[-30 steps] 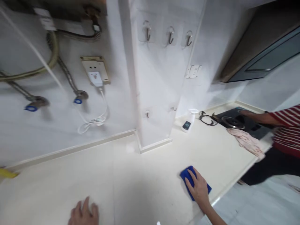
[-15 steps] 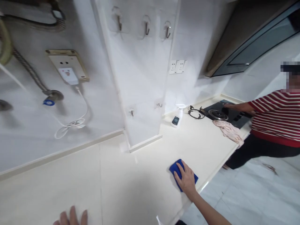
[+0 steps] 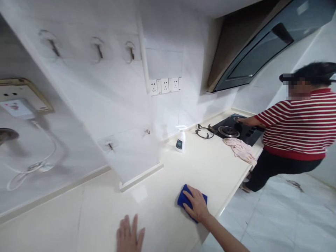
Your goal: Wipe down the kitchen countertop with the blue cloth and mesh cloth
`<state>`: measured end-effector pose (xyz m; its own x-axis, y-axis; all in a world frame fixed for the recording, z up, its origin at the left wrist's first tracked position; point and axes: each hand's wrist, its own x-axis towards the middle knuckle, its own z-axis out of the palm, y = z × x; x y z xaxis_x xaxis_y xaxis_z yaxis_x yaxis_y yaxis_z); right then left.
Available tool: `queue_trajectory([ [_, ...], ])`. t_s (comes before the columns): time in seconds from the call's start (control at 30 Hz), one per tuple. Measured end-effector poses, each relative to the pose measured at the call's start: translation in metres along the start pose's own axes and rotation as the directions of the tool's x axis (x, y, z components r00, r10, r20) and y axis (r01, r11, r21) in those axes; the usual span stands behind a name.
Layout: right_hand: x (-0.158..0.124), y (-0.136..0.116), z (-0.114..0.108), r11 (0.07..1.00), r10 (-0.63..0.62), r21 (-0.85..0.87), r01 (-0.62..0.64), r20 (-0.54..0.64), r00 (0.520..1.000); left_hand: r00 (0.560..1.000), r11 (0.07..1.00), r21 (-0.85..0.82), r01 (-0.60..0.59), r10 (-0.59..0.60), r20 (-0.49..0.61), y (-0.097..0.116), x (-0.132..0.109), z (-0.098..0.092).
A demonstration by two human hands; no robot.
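A folded blue cloth [image 3: 183, 199] lies on the cream countertop [image 3: 168, 175], close to its front edge. My right hand [image 3: 196, 204] rests over it from above, fingers bent and gripping it against the surface. To the left, my left hand [image 3: 129, 235] is laid out with its fingers stretched and holds nothing; its wrist is cut off by the lower frame edge. Farther back on the counter stands a white spray bottle [image 3: 180, 140] with a dark label.
A co-worker in a striped shirt [image 3: 299, 129] reaches over the gas hob [image 3: 249, 131] at right. A pot support ring [image 3: 205, 132] and a pink rag [image 3: 240, 149] lie near the hob. A wall pillar [image 3: 123, 105] with hooks juts out; a range hood [image 3: 252, 59] hangs above.
The view has turned to the right. My left hand has come rightward over the counter, nearer the blue cloth. My right hand stays on the cloth, with little shift on the counter.
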<state>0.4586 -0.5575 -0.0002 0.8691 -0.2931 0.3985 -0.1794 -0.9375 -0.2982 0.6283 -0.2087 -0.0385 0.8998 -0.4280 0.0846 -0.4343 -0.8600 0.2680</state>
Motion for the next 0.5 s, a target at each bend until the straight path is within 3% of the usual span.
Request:
queue_trajectory([
  [0.1, 0.011, 0.051, -0.011, 0.993, 0.095, -0.066, -0.097, -0.024, 0.995, 0.996, 0.998, 0.009, -0.066, 0.066, 0.052, 0.031, 0.008, 0.005],
  [0.23, 0.04, 0.088, -0.008, 0.94, 0.284, -0.17, -0.295, -0.088, 0.955, 1.0, 1.0, 0.015, 0.013, -0.013, 0.014, 0.018, 0.011, -0.004],
  [0.37, 0.079, 0.071, 0.014, 0.809, 0.505, -0.245, -0.535, -0.178, 0.845, 0.999, 0.998, 0.041, 0.039, -0.037, -0.04, 0.002, 0.006, -0.014],
  [0.43, 0.098, 0.056, 0.027, 0.805, 0.513, -0.26, -0.534, -0.15, 0.845, 0.998, 0.998, 0.061, 0.024, -0.02, -0.067, 0.002, 0.003, -0.015],
  [0.5, 0.119, 0.044, 0.038, 0.849, 0.459, -0.255, -0.463, -0.078, 0.885, 0.997, 0.997, 0.07, 0.016, -0.01, -0.074, 0.003, 0.0, -0.015],
])
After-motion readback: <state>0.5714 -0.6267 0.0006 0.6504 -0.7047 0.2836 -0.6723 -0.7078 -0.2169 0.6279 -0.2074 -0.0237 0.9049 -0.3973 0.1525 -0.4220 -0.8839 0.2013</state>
